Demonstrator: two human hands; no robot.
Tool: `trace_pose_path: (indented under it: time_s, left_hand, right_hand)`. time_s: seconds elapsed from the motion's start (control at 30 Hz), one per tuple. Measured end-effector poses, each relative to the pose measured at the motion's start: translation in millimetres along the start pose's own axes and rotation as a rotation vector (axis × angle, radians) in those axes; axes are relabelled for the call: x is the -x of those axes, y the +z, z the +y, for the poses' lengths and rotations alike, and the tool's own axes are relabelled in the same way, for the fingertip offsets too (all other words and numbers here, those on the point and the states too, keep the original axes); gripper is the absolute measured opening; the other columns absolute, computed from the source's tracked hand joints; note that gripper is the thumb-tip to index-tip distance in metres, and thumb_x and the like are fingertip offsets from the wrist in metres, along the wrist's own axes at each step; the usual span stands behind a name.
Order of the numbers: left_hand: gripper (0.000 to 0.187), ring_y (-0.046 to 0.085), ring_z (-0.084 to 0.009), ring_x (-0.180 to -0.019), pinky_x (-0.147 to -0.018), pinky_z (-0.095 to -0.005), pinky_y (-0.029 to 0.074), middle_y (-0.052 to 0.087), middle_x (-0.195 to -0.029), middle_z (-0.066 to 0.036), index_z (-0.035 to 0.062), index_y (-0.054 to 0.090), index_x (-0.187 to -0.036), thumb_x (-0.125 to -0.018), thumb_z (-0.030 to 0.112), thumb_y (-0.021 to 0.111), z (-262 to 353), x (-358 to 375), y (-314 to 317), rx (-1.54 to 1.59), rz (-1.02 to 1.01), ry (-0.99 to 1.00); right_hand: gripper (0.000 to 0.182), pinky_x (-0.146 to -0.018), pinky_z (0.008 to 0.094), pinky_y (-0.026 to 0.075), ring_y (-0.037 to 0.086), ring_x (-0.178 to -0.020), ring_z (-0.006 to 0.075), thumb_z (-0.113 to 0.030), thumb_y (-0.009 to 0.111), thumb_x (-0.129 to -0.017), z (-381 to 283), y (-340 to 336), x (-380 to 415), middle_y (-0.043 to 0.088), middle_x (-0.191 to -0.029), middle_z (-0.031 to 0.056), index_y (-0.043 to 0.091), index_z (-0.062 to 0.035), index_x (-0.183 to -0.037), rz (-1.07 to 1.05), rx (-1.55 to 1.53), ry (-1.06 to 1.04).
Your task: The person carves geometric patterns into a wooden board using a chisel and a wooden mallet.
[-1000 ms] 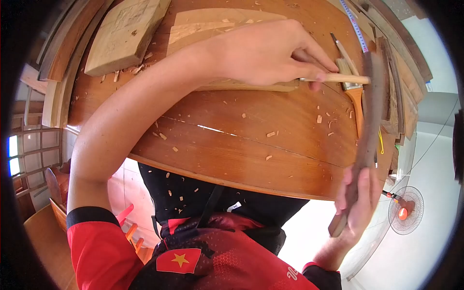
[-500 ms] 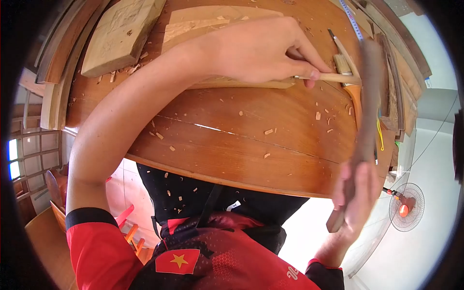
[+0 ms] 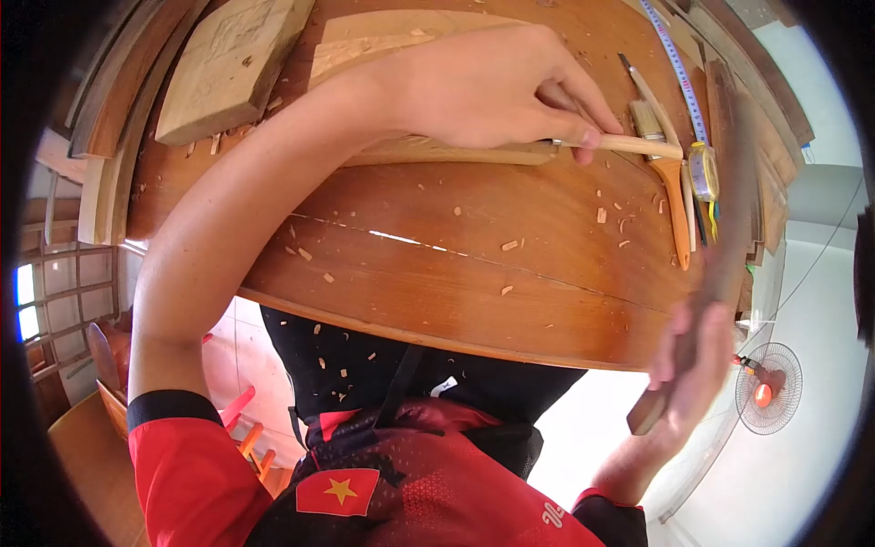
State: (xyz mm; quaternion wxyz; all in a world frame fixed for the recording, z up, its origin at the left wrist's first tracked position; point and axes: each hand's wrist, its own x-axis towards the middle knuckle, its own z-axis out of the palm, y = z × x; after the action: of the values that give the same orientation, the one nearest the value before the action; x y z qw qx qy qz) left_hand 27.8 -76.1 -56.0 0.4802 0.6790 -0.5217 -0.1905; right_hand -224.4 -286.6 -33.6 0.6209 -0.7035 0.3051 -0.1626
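My left hand (image 3: 483,91) is closed round a chisel (image 3: 638,145), thumb and fingers near where its pale wooden handle meets the metal. The blade points left, largely hidden by the hand, over a light carved wood board (image 3: 437,152) on the table. On the right, my right hand (image 3: 697,369) grips the lower end of a long dark wooden bar (image 3: 725,237), slightly blurred. The bar stands apart from the chisel's butt end, to its right. Under that end lie a brush with an orange handle (image 3: 674,205) and another slim tool (image 3: 643,87).
A tape measure (image 3: 703,171) lies with its blade drawn out. A thick wood block (image 3: 228,73) sits at upper left. Planks line the left (image 3: 114,128) and right sides. Chips dot the brown table (image 3: 437,210). A fan (image 3: 767,389) stands at right.
The dark bar in my right hand has swung right, away from the chisel's end, uncovering the tape measure and more of the brush handle. My left hand stays nearly still on the chisel.
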Motion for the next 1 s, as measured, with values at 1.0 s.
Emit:
trace_pose_path:
  time_s: [1.0]
  left_hand:
    - [0.04, 0.07, -0.0169, -0.101, -0.092, -0.0326, 0.055, 0.076, -0.113, -0.011, 0.0011, 0.062, -0.137, -0.104, 0.022, 0.065, 8, 14, -21, 0.24, 0.051, 0.073]
  right_hand:
    - [0.048, -0.037, 0.0235, 0.036, 0.04, -0.044, 0.0078, -0.032, 0.039, -0.114, 4, 9, 0, 0.05, -0.088, 0.0057, 0.041, -0.0045, -0.153, -0.08, -0.109, -0.055]
